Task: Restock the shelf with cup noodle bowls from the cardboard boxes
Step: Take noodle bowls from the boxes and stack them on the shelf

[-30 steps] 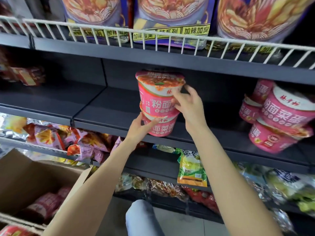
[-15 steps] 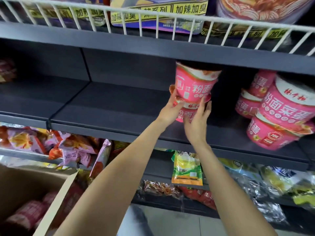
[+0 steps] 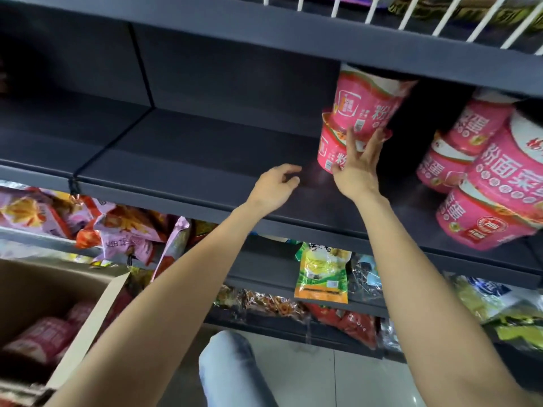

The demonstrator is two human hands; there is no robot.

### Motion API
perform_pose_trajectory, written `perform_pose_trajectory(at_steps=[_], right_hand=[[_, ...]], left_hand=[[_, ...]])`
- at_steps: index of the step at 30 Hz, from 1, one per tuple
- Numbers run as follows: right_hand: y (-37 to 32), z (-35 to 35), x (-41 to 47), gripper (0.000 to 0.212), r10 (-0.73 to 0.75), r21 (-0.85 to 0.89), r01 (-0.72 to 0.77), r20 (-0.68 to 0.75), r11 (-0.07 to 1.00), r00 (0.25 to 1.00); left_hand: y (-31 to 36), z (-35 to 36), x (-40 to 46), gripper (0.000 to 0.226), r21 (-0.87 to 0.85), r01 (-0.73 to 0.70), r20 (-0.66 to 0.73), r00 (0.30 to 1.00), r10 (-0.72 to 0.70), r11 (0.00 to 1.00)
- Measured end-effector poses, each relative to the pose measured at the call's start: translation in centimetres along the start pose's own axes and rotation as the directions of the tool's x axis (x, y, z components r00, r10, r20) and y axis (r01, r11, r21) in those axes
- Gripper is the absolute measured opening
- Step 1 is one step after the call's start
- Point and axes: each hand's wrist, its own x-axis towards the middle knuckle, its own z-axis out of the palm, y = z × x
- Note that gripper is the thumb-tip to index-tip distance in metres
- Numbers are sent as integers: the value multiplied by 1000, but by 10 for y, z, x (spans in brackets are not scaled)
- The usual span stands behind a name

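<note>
Two pink cup noodle bowls stand stacked on the dark shelf (image 3: 205, 160): the upper bowl (image 3: 367, 104) sits on the lower bowl (image 3: 332, 154). My right hand (image 3: 358, 168) lies with spread fingers against the front of this stack, touching both bowls. My left hand (image 3: 274, 186) hovers over the shelf just left of the stack, fingers loosely curled, holding nothing. More pink bowls (image 3: 484, 183) are stacked at the right of the same shelf. A cardboard box (image 3: 44, 292) at lower left holds more pink bowls (image 3: 41, 339).
A white wire rail (image 3: 440, 16) fronts the shelf above. Snack bags (image 3: 123, 233) fill the shelf below at left, a yellow-green packet (image 3: 321, 274) hangs in the middle, more bags lie at right. My knee in jeans (image 3: 232, 368) is at the bottom centre.
The stacked bowls went from held in the air to standing deeper and further right on the shelf. My left hand has let go and drawn back to the left; my right hand stays on them.
</note>
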Motion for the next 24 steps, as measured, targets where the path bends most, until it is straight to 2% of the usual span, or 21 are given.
perform_pose_trajectory(at_steps=[3, 5, 8, 10, 13, 15, 17, 19, 21, 23, 24], right_hand=[[-25, 6, -38, 53, -79, -93, 64, -167, 994, 983], [-55, 19, -71, 38, -252, -25, 252, -199, 967, 947], [-106, 49, -119, 26, -476, 100, 477, -34, 873, 879], [-144, 75, -148, 24, -574, 193, 547, 133, 814, 808], [-204, 122, -184, 24, -689, 320, 610, 357, 725, 631], [-246, 157, -207, 24, -737, 378, 640, 448, 669, 506], [-288, 194, -228, 26, -770, 422, 666, 503, 615, 393], [-327, 235, -246, 30, -808, 452, 715, 523, 533, 271], [-365, 281, -261, 36, -814, 423, 798, 564, 429, 138], [-395, 332, -271, 41, -761, 377, 841, 646, 387, 61], [-405, 360, -275, 43, -718, 365, 834, 694, 414, 53]], left_hand=[[-14, -33, -35, 34, 325, -144, -19, 987, 159, 935], [-28, -59, -68, 32, 521, -189, -43, 968, 246, 833], [-62, -100, -131, 29, 633, -153, -149, 938, 314, 759], [-94, -130, -182, 33, 648, -33, -234, 942, 240, 761], [-151, -177, -262, 35, 561, 262, -391, 920, -28, 785], [-196, -206, -314, 30, 451, 491, -511, 827, -235, 745], [-240, -230, -359, 26, 328, 655, -607, 698, -380, 680], [-284, -248, -395, 31, 200, 768, -683, 555, -474, 609], [-325, -258, -417, 46, 99, 837, -708, 439, -553, 538], [-362, -262, -423, 60, 49, 859, -700, 394, -596, 510], [-378, -262, -421, 66, 55, 859, -699, 398, -594, 509]])
